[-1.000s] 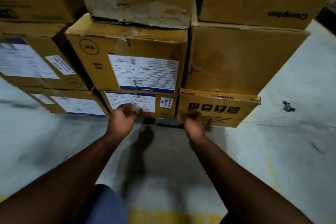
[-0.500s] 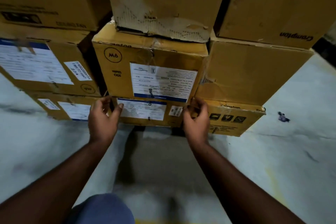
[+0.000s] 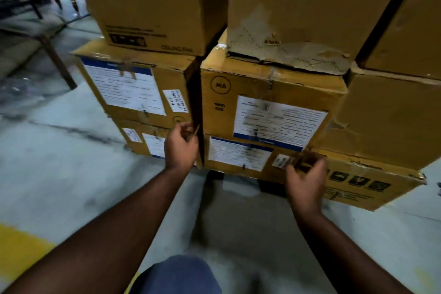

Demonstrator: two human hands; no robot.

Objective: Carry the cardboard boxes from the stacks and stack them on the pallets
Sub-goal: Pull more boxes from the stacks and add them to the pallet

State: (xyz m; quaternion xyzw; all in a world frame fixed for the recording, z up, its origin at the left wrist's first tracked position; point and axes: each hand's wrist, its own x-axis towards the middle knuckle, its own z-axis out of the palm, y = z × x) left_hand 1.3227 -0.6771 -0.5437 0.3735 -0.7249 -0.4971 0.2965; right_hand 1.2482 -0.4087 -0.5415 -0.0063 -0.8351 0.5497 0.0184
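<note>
Far left there's a dark metal frame [image 3: 56,55] standing on the grey concrete floor [image 3: 59,174], with a yellow painted patch [image 3: 21,246] down in the corner. Not part of the job, just stuff to walk around.

Next is the left stack: a box with a big white label [image 3: 133,93] sitting on a lower box [image 3: 143,141] and under another one up top [image 3: 152,5]. The left hand [image 3: 181,148] is right at the dark gap between that stack and the middle one, fingers curled toward the corner edge. Looks like it's going for a side grip, but I honestly can't tell if it's clamped on anything or just hooked in the gap, it's too dark in there.

Middle stack: the labelled box [image 3: 269,105] has a torn box [image 3: 298,14] weighing on it, and rests on the bottom box [image 3: 241,157], which sits lowest near the floor. So pulling either one means dealing with weight above, probably why both hands are working the sides.

The right hand [image 3: 306,179] is at the bottom box's right corner, fingers curled, thumb apart, just beside the flat box with handling symbols [image 3: 372,184]. Blurry, so grip unclear too. No pallet in sight.
</note>
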